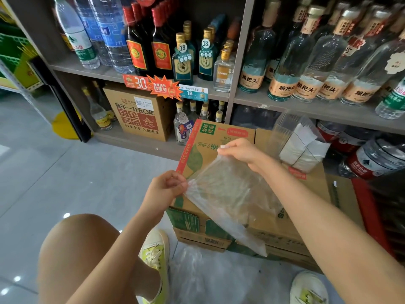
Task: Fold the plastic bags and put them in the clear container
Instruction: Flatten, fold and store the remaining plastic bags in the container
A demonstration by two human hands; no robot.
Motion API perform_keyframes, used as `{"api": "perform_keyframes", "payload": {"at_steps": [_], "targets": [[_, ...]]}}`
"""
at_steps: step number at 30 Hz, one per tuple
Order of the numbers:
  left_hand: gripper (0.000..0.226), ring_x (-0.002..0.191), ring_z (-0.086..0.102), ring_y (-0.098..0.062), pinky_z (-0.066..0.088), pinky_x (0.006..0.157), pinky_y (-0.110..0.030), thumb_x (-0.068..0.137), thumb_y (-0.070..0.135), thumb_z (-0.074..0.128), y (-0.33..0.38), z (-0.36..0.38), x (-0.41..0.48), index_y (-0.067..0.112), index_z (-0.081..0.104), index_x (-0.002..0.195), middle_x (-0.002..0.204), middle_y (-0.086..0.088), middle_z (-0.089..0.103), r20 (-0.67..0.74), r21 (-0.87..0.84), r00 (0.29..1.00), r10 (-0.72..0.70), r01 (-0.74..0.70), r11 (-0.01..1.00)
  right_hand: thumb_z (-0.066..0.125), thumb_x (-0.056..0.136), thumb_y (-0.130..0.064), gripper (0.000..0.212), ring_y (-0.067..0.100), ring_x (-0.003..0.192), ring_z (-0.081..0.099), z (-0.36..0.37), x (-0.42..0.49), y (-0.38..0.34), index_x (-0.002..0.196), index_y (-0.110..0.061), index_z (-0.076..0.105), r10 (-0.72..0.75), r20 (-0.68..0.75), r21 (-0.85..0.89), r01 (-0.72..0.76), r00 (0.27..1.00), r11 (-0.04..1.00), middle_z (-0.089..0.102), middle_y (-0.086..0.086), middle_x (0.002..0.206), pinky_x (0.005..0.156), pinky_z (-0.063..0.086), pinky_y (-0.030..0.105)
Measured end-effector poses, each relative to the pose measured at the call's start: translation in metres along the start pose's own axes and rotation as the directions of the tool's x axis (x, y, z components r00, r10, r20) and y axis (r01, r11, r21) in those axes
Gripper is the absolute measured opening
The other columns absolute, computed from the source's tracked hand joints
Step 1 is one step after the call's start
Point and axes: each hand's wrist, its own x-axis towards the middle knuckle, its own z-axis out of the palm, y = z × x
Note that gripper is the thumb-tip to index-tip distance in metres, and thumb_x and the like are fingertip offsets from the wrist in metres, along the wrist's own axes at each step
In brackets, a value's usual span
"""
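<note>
Between hands, plastic bag [230, 194] unfolded; left hand [166, 187], right hand [238, 150] pinch its corners. Beyond right hand, clear container [291, 137] part-filled; loose bags [197, 273] below.

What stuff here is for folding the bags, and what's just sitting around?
For the job:
- bag, pinched by left hand and right hand
- clear container with folded bags inside
- loose plastic on the floor

Just lying about:
- bottles on the shelves
- boxes
- price tags
</note>
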Motion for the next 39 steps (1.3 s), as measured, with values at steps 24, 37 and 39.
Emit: {"api": "perform_keyframes", "payload": {"at_steps": [24, 37, 39], "targets": [[0.012, 0.073, 0.063, -0.023, 0.057, 0.072, -0.045, 0.088, 0.013, 0.06, -0.001, 0.016, 0.004, 0.015, 0.061, 0.101, 0.084, -0.002, 0.064, -0.263, 0.376, 0.965, 0.011, 0.092, 0.922, 0.05, 0.097, -0.038, 0.037, 0.014, 0.092, 0.061, -0.011, -0.044, 0.058, 0.129, -0.022, 0.058, -0.322, -0.449, -0.619, -0.03, 0.833, 0.785, 0.065, -0.003, 0.119, 0.088, 0.043, 0.032], [0.048, 0.147, 0.02, -0.025, 0.013, 0.118, -0.033, 0.105, 0.026, 0.029, -0.004, 0.068, 0.071, 0.009, 0.03, 0.15, 0.156, -0.009, 0.029, 0.327, 0.801, 0.907, 0.267, -0.416, 0.432, 0.061, 0.088, -0.045, 0.024, 0.005, 0.077, 0.054, -0.029, -0.076, 0.114, 0.09, -0.023, 0.069, -0.179, -0.489, -0.46, -0.078, 0.854, 0.885, 0.06, -0.014, 0.084, 0.063, 0.039, 0.018], [0.053, 0.147, 0.018, -0.027, 0.014, 0.118, -0.035, 0.105, 0.036, 0.023, -0.012, 0.068, 0.075, 0.013, 0.024, 0.152, 0.158, -0.009, 0.023, 0.307, 0.814, 0.93, 0.202, -0.366, 0.451, 0.065, 0.085, -0.044, 0.023, 0.005, 0.072, 0.053, -0.033, -0.078, 0.119, 0.077, -0.023, 0.068, -0.175, -0.439, -0.429, -0.034, 0.881, 0.903, 0.06, -0.013, 0.078, 0.06, 0.035, 0.017]]}}
